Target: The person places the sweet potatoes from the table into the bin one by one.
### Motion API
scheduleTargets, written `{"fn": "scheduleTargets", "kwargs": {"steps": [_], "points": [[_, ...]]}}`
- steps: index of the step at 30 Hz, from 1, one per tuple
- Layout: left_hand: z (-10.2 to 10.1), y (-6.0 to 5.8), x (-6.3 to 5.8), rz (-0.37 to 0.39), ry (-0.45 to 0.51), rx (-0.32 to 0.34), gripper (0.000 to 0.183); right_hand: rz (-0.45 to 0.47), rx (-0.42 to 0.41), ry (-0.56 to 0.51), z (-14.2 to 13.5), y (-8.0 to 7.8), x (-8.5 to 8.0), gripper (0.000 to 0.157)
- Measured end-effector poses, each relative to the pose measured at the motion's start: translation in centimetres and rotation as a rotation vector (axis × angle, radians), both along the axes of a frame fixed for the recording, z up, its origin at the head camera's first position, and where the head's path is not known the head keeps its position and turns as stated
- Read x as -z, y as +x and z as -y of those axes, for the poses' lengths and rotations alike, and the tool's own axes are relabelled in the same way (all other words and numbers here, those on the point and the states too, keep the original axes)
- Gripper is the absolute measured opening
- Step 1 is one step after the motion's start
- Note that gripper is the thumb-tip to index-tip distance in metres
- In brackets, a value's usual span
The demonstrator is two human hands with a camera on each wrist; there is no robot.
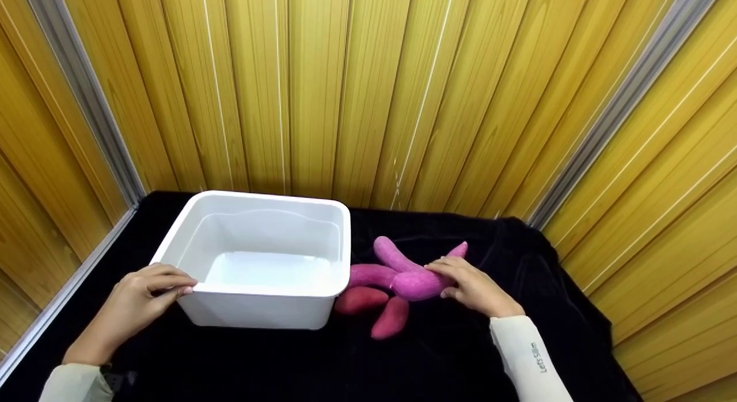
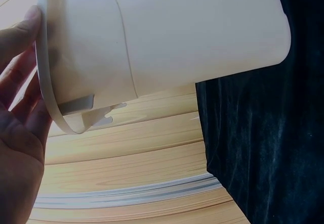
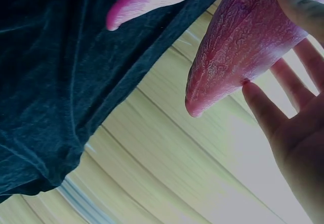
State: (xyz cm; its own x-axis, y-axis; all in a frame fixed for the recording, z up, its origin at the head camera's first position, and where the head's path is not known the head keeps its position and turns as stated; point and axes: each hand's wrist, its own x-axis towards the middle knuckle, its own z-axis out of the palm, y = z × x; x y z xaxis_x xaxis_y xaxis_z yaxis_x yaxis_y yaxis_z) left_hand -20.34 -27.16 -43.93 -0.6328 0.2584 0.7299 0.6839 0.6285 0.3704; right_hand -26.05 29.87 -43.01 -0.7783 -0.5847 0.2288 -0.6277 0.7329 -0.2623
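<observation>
At its near left corner, a white plastic bin (image 1: 259, 310) has its rim held by my left hand (image 1: 144, 289), thumb on one side and fingers on the other. The left wrist view shows the bin's wall (image 2: 202, 27) and that grip from close by. To the right of the bin, my right hand (image 1: 469, 284) grips a plump purple sweet potato (image 1: 417, 285) between thumb and fingers. In the right wrist view this sweet potato (image 3: 238, 47) has wrinkled skin and a tapered end. Other long purple sweet potatoes (image 1: 391, 253) lie around and partly under it.
Two smaller red sweet potatoes (image 1: 361, 300) lie by the bin's near right corner. A black cloth (image 1: 276, 361) covers the table. Yellow wood-patterned panels (image 1: 368, 102) stand behind and at both sides, with grey metal strips at the corners.
</observation>
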Motion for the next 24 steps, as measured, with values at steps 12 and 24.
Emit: {"fn": "scheduleTargets", "kwargs": {"steps": [12,24], "points": [[-0.1,0.1,0.0,0.011,0.007,0.003,0.036,-0.015,-0.041,0.004,1.9,-0.3,-2.2,0.054],[0.0,0.1,-0.1,0.014,0.003,0.002,0.036,-0.044,-0.074,0.022,4.0,-0.7,-4.6,0.054]]}}
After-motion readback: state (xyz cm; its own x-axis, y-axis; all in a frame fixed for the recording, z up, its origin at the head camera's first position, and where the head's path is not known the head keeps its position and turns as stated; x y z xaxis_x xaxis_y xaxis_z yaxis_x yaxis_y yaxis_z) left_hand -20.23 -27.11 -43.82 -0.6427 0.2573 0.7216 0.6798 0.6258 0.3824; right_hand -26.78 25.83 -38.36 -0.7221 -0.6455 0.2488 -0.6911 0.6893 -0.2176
